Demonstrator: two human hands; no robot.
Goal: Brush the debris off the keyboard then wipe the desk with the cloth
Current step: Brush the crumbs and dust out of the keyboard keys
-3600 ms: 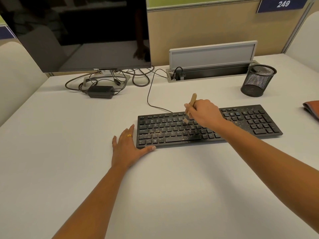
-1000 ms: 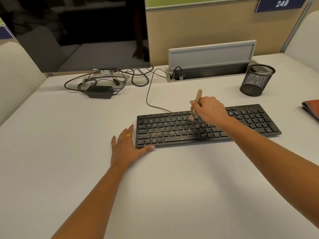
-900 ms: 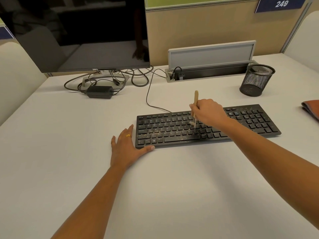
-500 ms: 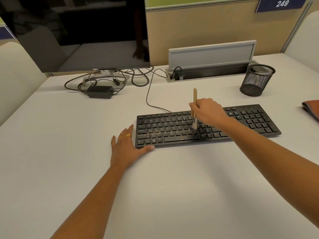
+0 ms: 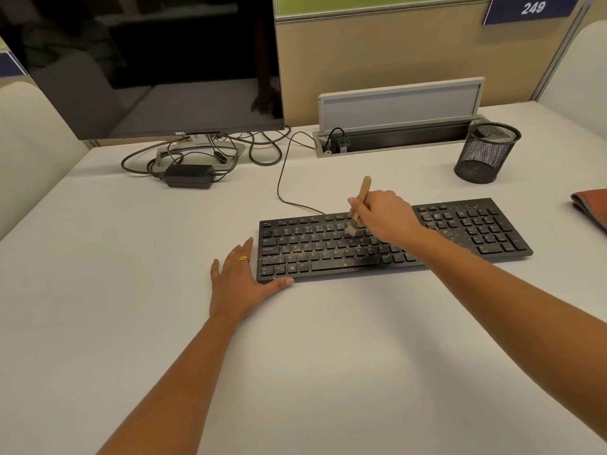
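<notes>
- right grip (image 5: 384,213) curled round brush (image 5: 364,188) handle; bristles on keyboard (image 5: 492,234) upper mid rows.
- left grip (image 5: 239,280) flat on worktop (image 5: 328,372), fingers straight, thumb at kbd's front-left corner.
- debris (image 5: 345,265) specks on bottom rows + numpad.
- cloth (image 5: 591,205) far right, well apart.

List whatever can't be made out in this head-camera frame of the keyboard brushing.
All head view:
- Cloth: cut off by the right edge; only a folded corner shows.
- Keyboard: middle keys hidden under the right hand and forearm.
- Brush: mid-handle covered by that hand; bristle contact too small to judge.
- Pen cup: contents hidden by dark mesh.
</notes>
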